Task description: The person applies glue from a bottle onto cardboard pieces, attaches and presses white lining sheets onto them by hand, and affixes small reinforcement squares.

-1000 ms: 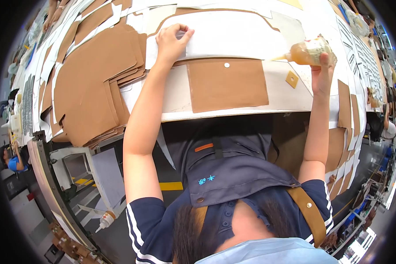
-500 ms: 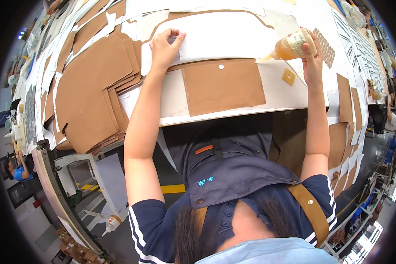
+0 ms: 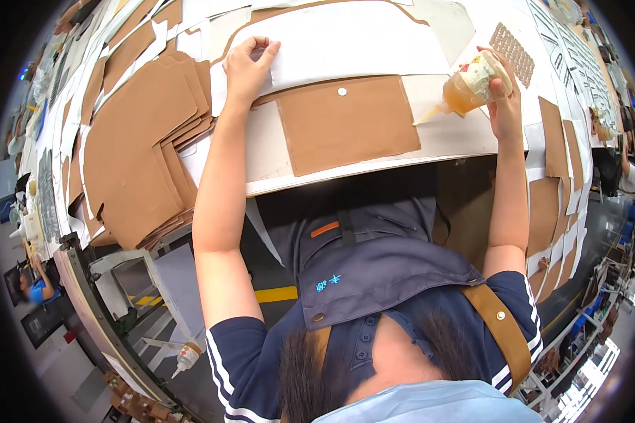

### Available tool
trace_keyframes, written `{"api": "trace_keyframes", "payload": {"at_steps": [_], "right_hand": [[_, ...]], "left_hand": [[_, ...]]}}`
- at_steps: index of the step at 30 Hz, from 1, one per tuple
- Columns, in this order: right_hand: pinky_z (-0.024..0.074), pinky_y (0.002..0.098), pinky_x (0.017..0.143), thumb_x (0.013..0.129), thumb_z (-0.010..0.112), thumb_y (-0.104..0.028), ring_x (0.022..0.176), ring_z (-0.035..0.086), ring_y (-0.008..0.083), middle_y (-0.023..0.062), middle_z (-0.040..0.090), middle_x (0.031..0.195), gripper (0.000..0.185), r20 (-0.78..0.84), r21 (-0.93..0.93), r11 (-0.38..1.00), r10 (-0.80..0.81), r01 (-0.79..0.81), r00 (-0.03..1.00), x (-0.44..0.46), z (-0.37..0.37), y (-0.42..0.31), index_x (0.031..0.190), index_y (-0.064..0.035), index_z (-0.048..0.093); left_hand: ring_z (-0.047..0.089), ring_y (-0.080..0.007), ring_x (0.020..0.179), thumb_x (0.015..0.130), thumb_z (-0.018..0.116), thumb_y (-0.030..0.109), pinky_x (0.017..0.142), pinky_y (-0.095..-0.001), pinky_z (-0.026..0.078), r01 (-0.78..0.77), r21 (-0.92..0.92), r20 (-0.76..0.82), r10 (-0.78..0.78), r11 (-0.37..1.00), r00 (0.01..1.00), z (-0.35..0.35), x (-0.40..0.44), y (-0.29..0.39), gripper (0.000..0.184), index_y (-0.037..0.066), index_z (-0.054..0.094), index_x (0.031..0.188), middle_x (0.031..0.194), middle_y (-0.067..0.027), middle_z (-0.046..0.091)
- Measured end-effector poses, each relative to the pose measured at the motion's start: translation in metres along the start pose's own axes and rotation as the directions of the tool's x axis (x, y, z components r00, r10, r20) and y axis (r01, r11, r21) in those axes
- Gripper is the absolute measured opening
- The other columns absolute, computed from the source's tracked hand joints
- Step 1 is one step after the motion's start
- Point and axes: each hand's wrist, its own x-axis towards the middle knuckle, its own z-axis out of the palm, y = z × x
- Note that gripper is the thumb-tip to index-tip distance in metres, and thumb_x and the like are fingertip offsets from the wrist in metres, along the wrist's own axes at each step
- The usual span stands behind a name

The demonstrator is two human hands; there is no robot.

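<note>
My right hand (image 3: 504, 106) is wrapped round a squeeze bottle (image 3: 466, 86) of amber liquid, tilted with its nozzle pointing down and left. The nozzle tip is at the right edge of a brown rectangular panel (image 3: 346, 130), which lies flat and has a small white round piece (image 3: 342, 92) near its top edge. Whether the tip touches the panel I cannot tell. My left hand (image 3: 250, 67) rests on a large white sheet-like piece (image 3: 339, 46) with a brown border, beyond the panel. Its fingers are curled together, and what they hold, if anything, is hidden.
Brown cut panels (image 3: 137, 148) are stacked at the left. More brown pieces (image 3: 554, 137) and white sheets lie at the right, near a textured brown patch (image 3: 511, 55). The table's front edge (image 3: 374, 166) runs before me. A second bottle (image 3: 187, 357) is low at the left.
The bottle's nozzle has moved down the panel's right edge, from the far corner towards the near one. My left hand keeps its curled shape. The whole view has shifted slightly.
</note>
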Motion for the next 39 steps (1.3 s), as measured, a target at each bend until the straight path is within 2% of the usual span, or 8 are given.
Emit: {"api": "trace_keyframes", "payload": {"at_steps": [8,12,16,17,20,21,25,39], "right_hand": [[0.0512,0.0371,0.105,0.086,0.072,-0.065,0.127,0.059,0.0233,0.0096,0.059,0.137,0.091,-0.054,0.050,0.995,0.090,-0.087,0.995,-0.054,-0.009,-0.011,0.143,0.0013,0.049],[0.0481,0.0449,0.110,0.091,0.063,-0.067,0.131,0.057,0.0292,0.0181,0.057,0.141,0.093,-0.289,0.406,0.909,0.224,-0.092,0.931,-0.093,-0.015,-0.007,0.151,-0.0001,0.039],[0.0467,0.0447,0.112,0.094,0.072,-0.046,0.137,0.051,0.0294,0.0169,0.051,0.149,0.080,-0.449,0.289,0.955,0.197,-0.067,0.871,-0.146,-0.008,-0.014,0.153,-0.0045,0.037],[0.0466,0.0448,0.111,0.092,0.076,-0.037,0.135,0.052,0.0282,0.0168,0.053,0.145,0.075,-0.526,0.269,0.963,0.158,-0.013,0.835,-0.159,0.002,-0.013,0.149,-0.0034,0.041],[0.0466,0.0437,0.109,0.091,0.078,-0.035,0.129,0.055,0.0271,0.0165,0.055,0.139,0.070,-0.509,-0.060,0.995,-0.095,0.075,0.856,-0.175,0.031,-0.021,0.143,-0.0023,0.044],[0.0451,0.0411,0.107,0.085,0.084,-0.030,0.122,0.058,0.0261,0.0182,0.057,0.130,0.070,-0.560,-0.068,0.993,-0.120,0.098,0.820,-0.174,0.046,-0.026,0.132,-0.0001,0.042],[0.0464,0.0414,0.106,0.084,0.085,-0.035,0.119,0.059,0.0262,0.0188,0.056,0.129,0.077,-0.512,-0.297,0.947,-0.262,0.118,0.818,-0.186,0.055,-0.019,0.132,-0.0002,0.036],[0.0527,0.0415,0.096,0.079,0.090,-0.037,0.112,0.060,0.0276,0.0205,0.051,0.125,0.084,-0.308,-0.331,0.898,-0.394,0.291,0.866,-0.189,0.096,-0.005,0.129,-0.0068,0.031]], "left_hand": [[0.073,-0.0185,0.090,0.089,0.077,0.036,0.090,-0.0327,0.053,0.025,-0.002,0.046,-0.025,1.000,0.999,-0.002,0.002,-0.003,0.037,0.002,0.075,0.101,0.094,-0.0081,0.078],[0.073,-0.0180,0.091,0.089,0.077,0.036,0.089,-0.0319,0.053,0.054,-0.017,0.060,-0.053,0.998,0.997,-0.003,0.001,-0.002,0.037,0.001,0.075,0.102,0.094,-0.0082,0.078],[0.073,-0.0178,0.092,0.090,0.077,0.036,0.090,-0.0316,0.053,0.041,0.001,0.060,-0.041,0.999,0.997,-0.002,0.003,-0.007,0.038,0.001,0.075,0.103,0.096,-0.0087,0.078],[0.073,-0.0179,0.093,0.090,0.077,0.037,0.090,-0.0314,0.053,0.037,0.009,0.069,-0.038,0.999,0.997,-0.003,0.004,-0.008,0.039,0.001,0.075,0.103,0.097,-0.0088,0.078],[0.073,-0.0181,0.093,0.090,0.077,0.037,0.091,-0.0313,0.053,0.030,-0.003,0.076,-0.030,1.000,0.997,-0.002,0.005,-0.013,0.039,0.000,0.075,0.103,0.098,-0.0088,0.078],[0.073,-0.0181,0.093,0.090,0.077,0.037,0.091,-0.0313,0.053,0.024,-0.007,0.072,-0.023,1.000,0.997,-0.002,0.005,-0.013,0.039,0.000,0.075,0.104,0.098,-0.0088,0.078],[0.073,-0.0179,0.094,0.090,0.077,0.036,0.090,-0.0312,0.053,0.017,-0.014,0.074,-0.016,1.000,0.997,-0.003,0.005,-0.012,0.039,0.000,0.075,0.104,0.099,-0.0087,0.078],[0.074,-0.0184,0.091,0.089,0.076,0.040,0.090,-0.0321,0.053,-0.001,-0.013,0.055,0.001,1.000,0.998,-0.001,0.005,-0.016,0.038,0.005,0.077,0.103,0.095,-0.0078,0.078]]}}
